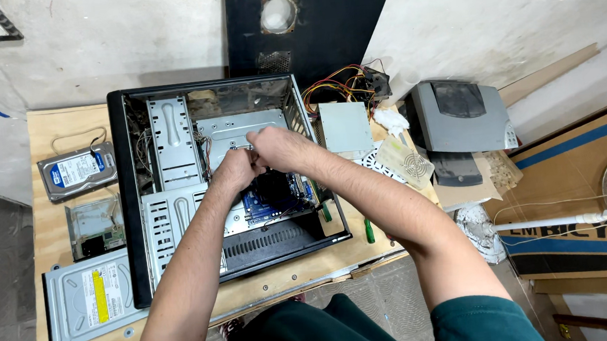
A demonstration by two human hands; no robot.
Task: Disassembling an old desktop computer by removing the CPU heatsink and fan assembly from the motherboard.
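Both hands are deep inside the open black desktop computer case (127, 206), which lies on its side on the light wooden desk (52, 233). The left hand (235, 172) and right hand (280, 149) are touching each other, fingers curled in tight over the silver metal drive bracket (232, 129), just above the blue motherboard (266, 202). Can't tell if they're actually pinching something tiny, the fingers hide whatever's between them.

Left of the case, three pulled parts sit on the desk: a silver hard drive with a blue-and-white label (78, 172) at the back, a bare metal drive with a green circuit board (96, 226) in the middle, and a grey optical drive with a yellow sticker (91, 299) nearest the front edge.

On the right side there's a grey boxy power supply (345, 126) with its bundle of red, yellow and black wires (336, 86) just beside the case wall. A green-handled screwdriver (369, 232) lies near the case's front corner, partly under the right forearm. Further right, a grey printer (460, 116) sits against the wall, well apart from the hands.
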